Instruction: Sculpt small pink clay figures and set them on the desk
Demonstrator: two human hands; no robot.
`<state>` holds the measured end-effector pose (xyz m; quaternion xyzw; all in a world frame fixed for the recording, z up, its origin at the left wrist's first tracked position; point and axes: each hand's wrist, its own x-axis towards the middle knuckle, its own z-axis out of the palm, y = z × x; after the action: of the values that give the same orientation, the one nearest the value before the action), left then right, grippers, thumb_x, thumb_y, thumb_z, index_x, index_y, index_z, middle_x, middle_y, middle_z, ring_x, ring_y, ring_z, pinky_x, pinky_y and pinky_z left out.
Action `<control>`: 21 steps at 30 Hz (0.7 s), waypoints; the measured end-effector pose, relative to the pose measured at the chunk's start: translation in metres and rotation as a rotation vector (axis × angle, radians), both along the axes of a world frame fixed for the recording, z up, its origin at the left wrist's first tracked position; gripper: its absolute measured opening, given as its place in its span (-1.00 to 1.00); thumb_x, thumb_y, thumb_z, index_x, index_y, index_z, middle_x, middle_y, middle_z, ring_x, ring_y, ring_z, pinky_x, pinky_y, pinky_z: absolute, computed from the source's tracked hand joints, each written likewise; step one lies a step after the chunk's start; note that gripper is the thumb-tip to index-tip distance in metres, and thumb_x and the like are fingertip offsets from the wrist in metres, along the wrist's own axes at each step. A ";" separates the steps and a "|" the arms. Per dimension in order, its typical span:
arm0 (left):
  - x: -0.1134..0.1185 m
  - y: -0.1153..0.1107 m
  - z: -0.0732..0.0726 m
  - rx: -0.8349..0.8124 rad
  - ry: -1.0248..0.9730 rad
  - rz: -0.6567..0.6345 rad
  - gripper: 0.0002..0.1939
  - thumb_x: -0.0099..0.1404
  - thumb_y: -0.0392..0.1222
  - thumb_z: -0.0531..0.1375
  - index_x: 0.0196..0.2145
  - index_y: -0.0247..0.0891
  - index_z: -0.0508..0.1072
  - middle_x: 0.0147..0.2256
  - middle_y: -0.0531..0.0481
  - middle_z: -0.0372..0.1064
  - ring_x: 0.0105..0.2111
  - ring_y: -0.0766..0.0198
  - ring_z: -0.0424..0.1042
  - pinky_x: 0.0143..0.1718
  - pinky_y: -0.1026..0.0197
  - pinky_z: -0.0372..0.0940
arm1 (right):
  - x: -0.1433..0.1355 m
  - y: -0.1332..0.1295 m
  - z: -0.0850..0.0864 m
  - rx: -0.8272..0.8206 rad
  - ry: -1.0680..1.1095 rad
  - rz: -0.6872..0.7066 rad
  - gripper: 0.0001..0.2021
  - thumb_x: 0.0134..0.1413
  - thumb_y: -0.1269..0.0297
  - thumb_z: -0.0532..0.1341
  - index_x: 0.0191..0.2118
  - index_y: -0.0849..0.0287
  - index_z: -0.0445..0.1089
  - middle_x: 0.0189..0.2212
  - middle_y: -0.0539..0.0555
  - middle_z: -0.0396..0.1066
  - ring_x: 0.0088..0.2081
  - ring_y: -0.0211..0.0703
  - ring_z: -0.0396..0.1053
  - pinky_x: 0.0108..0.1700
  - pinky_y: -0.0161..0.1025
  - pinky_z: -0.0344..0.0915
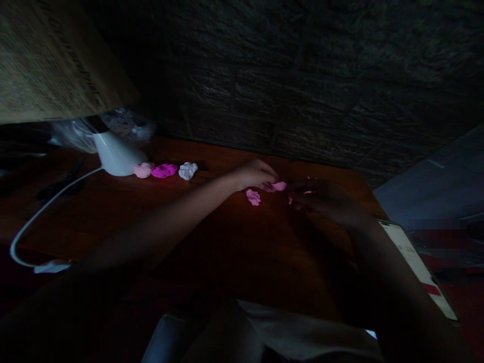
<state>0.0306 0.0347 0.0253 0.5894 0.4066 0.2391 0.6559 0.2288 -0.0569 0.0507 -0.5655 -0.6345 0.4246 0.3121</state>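
Observation:
My left hand [257, 175] is closed on a small pink piece [279, 186] that looks like soft clay, pinched at the fingertips. Just in front of it on the wooden table [227, 242] lies a crumpled pink lump [253, 197]. To the right, my right hand [317, 197] is in deep shadow, its fingers pointing toward the pink piece; small pink bits show around them, and its grip is too dark to make out. Farther left sit a white lump [188, 171], a magenta lump [165, 170] and a light pink lump [143, 170] in a row.
A lamp with a white base [117, 154] and a printed shade [56, 65] stands at the left, its cable [41, 212] curving down. Clear plastic [128, 126] lies behind it. Dark scissors [66, 181] rest nearby. A stone-patterned wall [283, 91] borders the back; a phone-like device [412, 262] is at right.

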 end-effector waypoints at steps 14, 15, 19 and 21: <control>-0.008 0.002 0.004 -0.269 -0.353 0.058 -0.83 0.28 -0.55 0.22 -0.35 -0.42 0.60 -0.35 -0.10 0.61 -0.29 0.34 0.59 0.17 0.13 0.41 | -0.006 -0.002 -0.012 -0.135 -0.151 0.278 -0.61 0.05 -0.13 0.37 -0.37 0.16 0.53 -0.43 0.07 0.57 -0.44 -0.19 0.46 -0.38 -0.26 0.37; -0.009 0.000 0.006 -0.279 -0.363 0.067 -0.81 0.30 -0.55 0.19 -0.36 -0.44 0.59 -0.36 -0.11 0.60 -0.29 0.34 0.58 0.18 0.13 0.40 | -0.006 -0.001 -0.011 -0.113 -0.177 0.272 -0.59 0.07 -0.15 0.35 -0.37 0.16 0.54 -0.43 0.08 0.57 -0.43 -0.19 0.46 -0.38 -0.25 0.37; -0.017 -0.009 0.009 -0.283 -0.359 0.064 -0.76 0.32 -0.55 0.15 -0.44 -0.45 0.54 -0.40 -0.11 0.58 -0.33 0.36 0.58 0.12 0.18 0.41 | -0.003 0.001 -0.008 0.124 -0.118 0.045 -0.55 0.00 -0.22 0.39 -0.31 0.13 0.54 -0.40 0.09 0.56 -0.39 -0.10 0.47 -0.34 -0.18 0.36; -0.023 -0.013 0.007 -0.277 -0.355 0.027 -0.76 0.33 -0.55 0.13 -0.44 -0.46 0.53 -0.40 -0.11 0.57 -0.34 0.36 0.58 0.06 0.21 0.43 | -0.005 0.001 -0.008 0.226 0.013 -0.077 -0.50 -0.12 -0.18 0.48 -0.19 0.10 0.54 -0.24 0.12 0.59 -0.27 -0.03 0.51 -0.27 -0.15 0.40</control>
<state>0.0079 0.0212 0.0325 0.4366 0.3216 0.2898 0.7886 0.2237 -0.0558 0.0430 -0.5480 -0.6540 0.3418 0.3939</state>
